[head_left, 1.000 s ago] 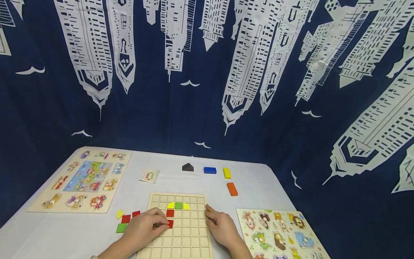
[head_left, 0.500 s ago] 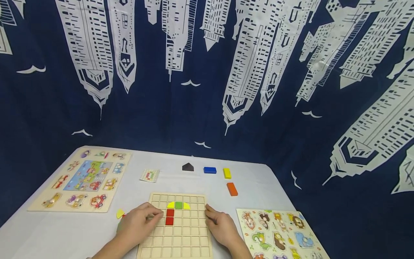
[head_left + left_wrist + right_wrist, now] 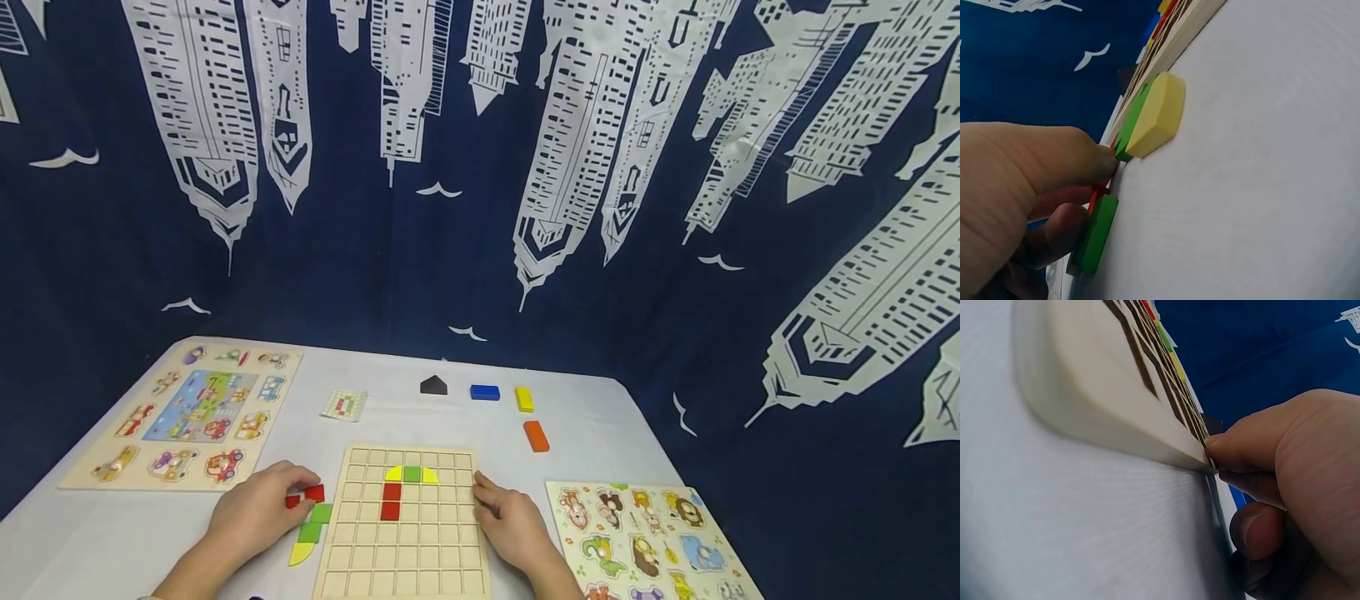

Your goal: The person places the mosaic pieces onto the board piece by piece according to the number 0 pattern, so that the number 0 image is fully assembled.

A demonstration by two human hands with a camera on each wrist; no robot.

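Note:
In the head view, a wooden grid board (image 3: 442, 550) holds two red squares (image 3: 391, 501), a green square (image 3: 412, 474) and two yellow quarter-rounds, one on each side of the green. Left of the board my left hand (image 3: 258, 508) has its thumb and forefinger around a red square block (image 3: 315, 493). The left wrist view shows the fingers partly hiding the red, with a green block (image 3: 1097, 234) close by. Near that hand lie green squares (image 3: 312, 532) and a yellow rounded piece (image 3: 301, 553). My right hand (image 3: 513, 521) grips the board's right edge between thumb and fingers.
A small pattern card (image 3: 344, 406) lies behind the board. Farther back are black (image 3: 433, 386), blue (image 3: 484, 392), yellow (image 3: 524, 400) and orange (image 3: 536, 436) blocks. Picture puzzles flank the table: a vehicle board (image 3: 105, 454) left, an animal board (image 3: 622, 521) right.
My left hand has let go of the second red square, now lying in the grid below the first, and moved left to the loose pieces. My right hand stays at the board's edge.

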